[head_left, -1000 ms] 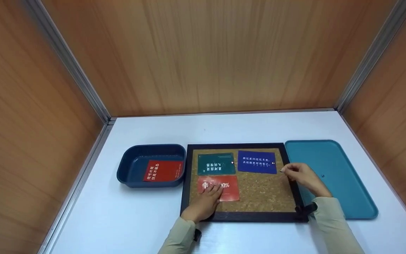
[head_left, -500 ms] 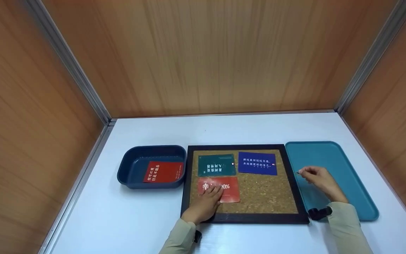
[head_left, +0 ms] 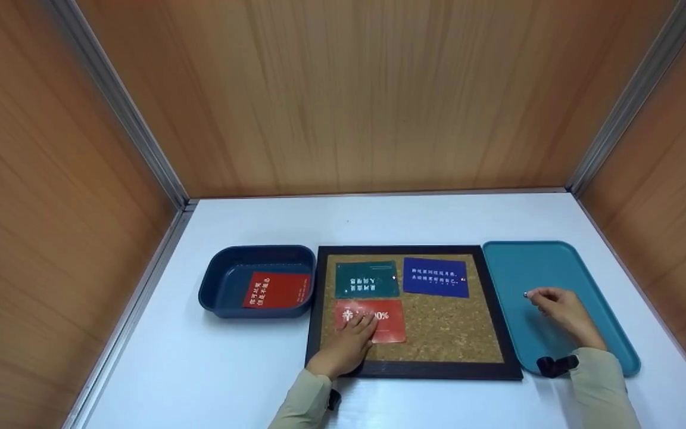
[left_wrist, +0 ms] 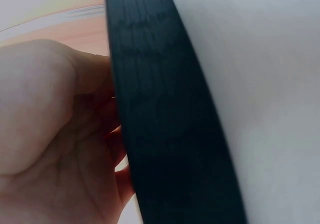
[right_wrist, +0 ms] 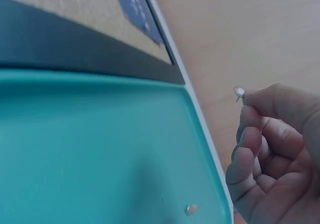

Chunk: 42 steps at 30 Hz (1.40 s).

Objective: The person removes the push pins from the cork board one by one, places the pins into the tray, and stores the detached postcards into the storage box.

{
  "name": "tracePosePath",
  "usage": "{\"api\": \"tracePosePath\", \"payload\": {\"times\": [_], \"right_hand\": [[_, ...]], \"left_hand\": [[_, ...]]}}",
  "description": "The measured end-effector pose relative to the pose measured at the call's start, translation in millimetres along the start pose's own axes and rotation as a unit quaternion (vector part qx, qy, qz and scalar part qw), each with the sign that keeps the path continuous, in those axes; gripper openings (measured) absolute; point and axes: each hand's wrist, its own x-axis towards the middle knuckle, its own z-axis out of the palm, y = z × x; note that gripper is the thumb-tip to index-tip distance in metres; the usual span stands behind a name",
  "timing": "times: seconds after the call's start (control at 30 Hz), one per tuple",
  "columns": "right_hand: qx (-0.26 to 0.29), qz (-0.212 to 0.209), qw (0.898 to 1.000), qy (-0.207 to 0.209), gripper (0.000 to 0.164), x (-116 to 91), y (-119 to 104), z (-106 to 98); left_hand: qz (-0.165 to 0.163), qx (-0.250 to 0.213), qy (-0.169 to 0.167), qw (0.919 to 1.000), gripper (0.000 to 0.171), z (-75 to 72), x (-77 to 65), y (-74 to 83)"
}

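My left hand (head_left: 343, 347) rests with fingers extended on a red card (head_left: 392, 333) lying at the lower left of the corkboard (head_left: 450, 328). Part of that card's print is hidden under the fingers. Over the teal tray (head_left: 510, 262), my right hand (head_left: 566, 311) pinches a thumbtack (right_wrist: 239, 92) between thumb and fingertip, its round silver head and short pin showing in the right wrist view. Another tack (right_wrist: 190, 209) lies on the tray. A green card (head_left: 364, 283) and a blue card (head_left: 435, 286) lie on the upper cork, each with a small tack near its right edge.
Left of the board stands a dark blue bin (head_left: 218, 292) with another red card (head_left: 280, 292) inside. The board's dark frame (head_left: 432, 370) nearly meets the tray. Wooden panels (head_left: 379, 101) enclose the white table (head_left: 248, 369) at the back and sides.
My right hand has moved right, from the board's right edge to over the tray, still pinching the thumbtack. The left hand stays on the red card.
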Motion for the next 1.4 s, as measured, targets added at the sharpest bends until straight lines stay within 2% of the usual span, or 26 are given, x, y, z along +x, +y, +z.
{"api": "tracePosePath", "payload": {"times": [0.2, 0.5, 0.83, 0.93, 1.17, 1.4], "right_hand": [[-0.018, 0.012, 1.0, 0.009, 0.044, 0, 10, -6], [-0.016, 0.037, 0.999, 0.014, 0.047, 1, 24, -16], [0.002, 0.079, 0.997, 0.005, 0.052, -1, 37, -24], [-0.002, 0.084, 0.996, 0.005, 0.05, 0, 39, -26], [-0.023, 0.074, 0.997, 0.013, 0.045, 3, 46, -25], [-0.026, 0.086, 0.996, 0.013, 0.044, 5, 51, -24]], "left_hand": [[0.006, 0.009, 0.003, 0.9999, 0.049, 0.6, -0.1, 1.1], [0.007, 0.009, 0.006, 0.9999, 0.049, -1.4, -1.1, 0.7], [-0.005, -0.002, -0.01, 0.9999, 0.05, -1.6, -0.4, 1.4], [-0.008, 0.001, -0.009, 0.9999, 0.049, -1.2, -0.2, 1.6], [0.01, 0.022, 0.004, 0.9997, 0.049, -0.3, -0.9, 1.5], [0.012, 0.017, 0.005, 0.9998, 0.049, 1.2, -0.6, -0.1]]}}
